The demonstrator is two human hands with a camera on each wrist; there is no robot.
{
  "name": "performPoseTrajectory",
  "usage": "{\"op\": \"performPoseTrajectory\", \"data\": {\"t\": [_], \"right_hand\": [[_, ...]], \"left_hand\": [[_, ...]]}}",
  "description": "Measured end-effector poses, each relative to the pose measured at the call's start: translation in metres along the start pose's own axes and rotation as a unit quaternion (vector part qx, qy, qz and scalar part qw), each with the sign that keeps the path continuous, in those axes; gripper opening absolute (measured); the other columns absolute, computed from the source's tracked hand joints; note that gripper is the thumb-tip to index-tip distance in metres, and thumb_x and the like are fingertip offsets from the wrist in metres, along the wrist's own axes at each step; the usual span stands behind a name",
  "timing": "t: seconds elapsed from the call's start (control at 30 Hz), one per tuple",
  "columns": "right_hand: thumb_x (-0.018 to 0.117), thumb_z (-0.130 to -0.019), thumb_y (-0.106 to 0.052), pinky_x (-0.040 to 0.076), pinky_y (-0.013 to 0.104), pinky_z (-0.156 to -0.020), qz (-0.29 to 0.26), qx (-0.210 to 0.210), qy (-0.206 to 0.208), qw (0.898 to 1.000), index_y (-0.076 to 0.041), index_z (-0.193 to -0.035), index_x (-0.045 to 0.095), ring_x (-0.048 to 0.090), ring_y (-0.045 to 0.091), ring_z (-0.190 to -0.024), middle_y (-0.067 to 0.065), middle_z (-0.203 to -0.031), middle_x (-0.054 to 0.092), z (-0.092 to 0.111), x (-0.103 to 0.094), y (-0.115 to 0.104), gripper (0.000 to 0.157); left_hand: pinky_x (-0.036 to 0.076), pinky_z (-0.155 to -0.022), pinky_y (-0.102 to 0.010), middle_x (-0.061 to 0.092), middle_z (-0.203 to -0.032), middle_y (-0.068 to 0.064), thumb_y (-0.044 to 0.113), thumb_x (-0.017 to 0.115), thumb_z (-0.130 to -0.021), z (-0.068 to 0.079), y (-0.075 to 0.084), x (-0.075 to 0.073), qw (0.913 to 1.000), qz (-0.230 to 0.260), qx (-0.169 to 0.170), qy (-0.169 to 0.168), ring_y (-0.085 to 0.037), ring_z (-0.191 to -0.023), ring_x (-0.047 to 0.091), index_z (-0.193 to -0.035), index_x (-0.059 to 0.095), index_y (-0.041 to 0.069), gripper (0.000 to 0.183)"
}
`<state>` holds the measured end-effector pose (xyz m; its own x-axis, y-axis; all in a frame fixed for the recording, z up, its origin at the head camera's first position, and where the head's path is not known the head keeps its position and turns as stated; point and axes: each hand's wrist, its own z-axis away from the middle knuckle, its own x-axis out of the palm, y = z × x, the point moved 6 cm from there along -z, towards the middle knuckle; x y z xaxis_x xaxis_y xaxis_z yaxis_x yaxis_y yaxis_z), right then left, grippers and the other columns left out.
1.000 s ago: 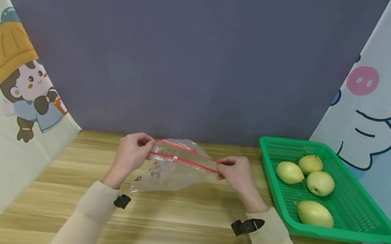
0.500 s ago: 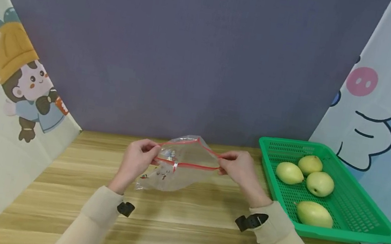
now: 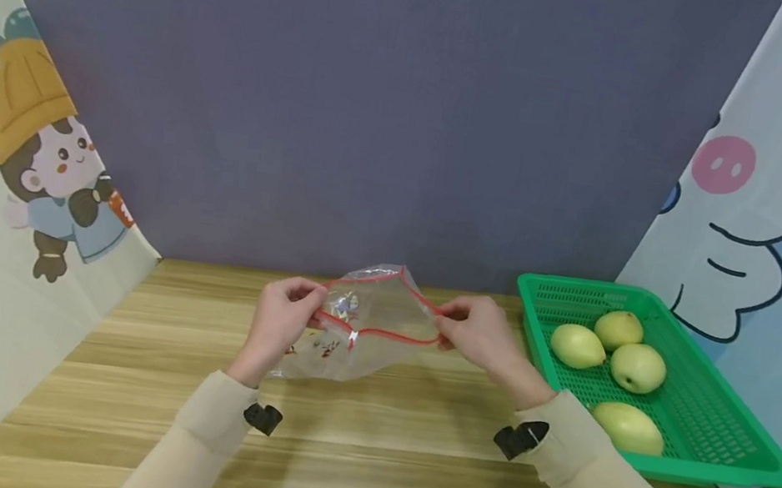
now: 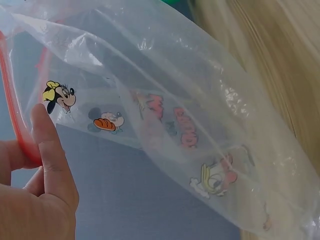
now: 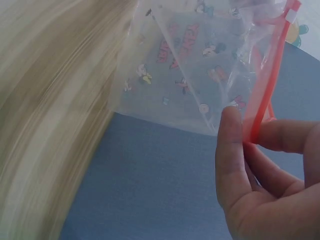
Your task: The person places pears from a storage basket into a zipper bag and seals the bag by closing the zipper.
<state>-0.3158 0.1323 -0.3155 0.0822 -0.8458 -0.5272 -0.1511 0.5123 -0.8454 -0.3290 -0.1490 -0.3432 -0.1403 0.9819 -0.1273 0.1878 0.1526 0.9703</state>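
A clear zip bag (image 3: 374,359) with red zip strips and small cartoon prints is held up between both hands, its mouth spread wide. My left hand (image 3: 279,318) pinches the left end of the mouth between thumb and fingers. At the right end, my right hand (image 3: 480,333) pinches the red edge. A white slider (image 3: 353,336) sits on the near strip, closer to the left hand. In the left wrist view the bag's printed film (image 4: 165,100) hangs slack with folds. Nothing is visible inside the bag.
A green plastic basket (image 3: 714,471) stands on the wooden table (image 3: 356,475) to the right. Several pale yellow-green fruits (image 3: 638,367) lie in it. A dark grey panel (image 3: 381,108) rises behind, with cartoon-printed sheets (image 3: 745,263) at the sides.
The bag's mouth has widened, its far red strip rising into a peak while the near one sags at the slider. My left hand has shifted right, towards the right hand.
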Motion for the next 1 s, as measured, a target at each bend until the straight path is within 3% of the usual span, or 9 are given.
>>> {"op": "performPoseTrajectory", "data": {"t": [0.33,0.57,1.0], "right_hand": [[0.065,-0.098,-0.011,0.061,0.031,-0.066,0.056,-0.040,-0.041,0.997,0.004,-0.116,0.070,0.071,0.021,-0.077,0.010,-0.092,0.072,0.012,-0.009,-0.005,0.024],[0.065,-0.099,-0.019,0.057,0.034,-0.068,0.146,-0.093,-0.043,0.984,0.000,-0.116,0.072,0.067,0.017,-0.082,0.003,-0.095,0.073,0.022,-0.020,0.003,0.026],[0.062,-0.101,-0.029,0.059,0.044,-0.083,0.244,-0.090,-0.026,0.965,-0.002,-0.121,0.069,0.068,0.025,-0.099,0.007,-0.108,0.073,0.047,-0.046,0.016,0.034]], "left_hand": [[0.063,-0.065,-0.029,0.066,-0.097,-0.014,0.009,0.064,-0.100,0.000,-0.002,0.008,0.9982,0.053,-0.018,-0.021,-0.013,-0.065,0.065,-0.112,0.069,-0.009,0.022],[0.063,-0.065,-0.027,0.065,-0.098,-0.012,0.008,0.064,-0.100,0.000,-0.006,0.014,0.9957,0.074,-0.045,-0.032,-0.014,-0.067,0.064,-0.113,0.069,-0.008,0.021],[0.064,-0.068,-0.030,0.064,-0.092,-0.013,0.005,0.062,-0.101,0.000,-0.010,0.019,0.9914,0.114,-0.055,-0.031,-0.017,-0.071,0.067,-0.112,0.066,-0.010,0.019]]}}
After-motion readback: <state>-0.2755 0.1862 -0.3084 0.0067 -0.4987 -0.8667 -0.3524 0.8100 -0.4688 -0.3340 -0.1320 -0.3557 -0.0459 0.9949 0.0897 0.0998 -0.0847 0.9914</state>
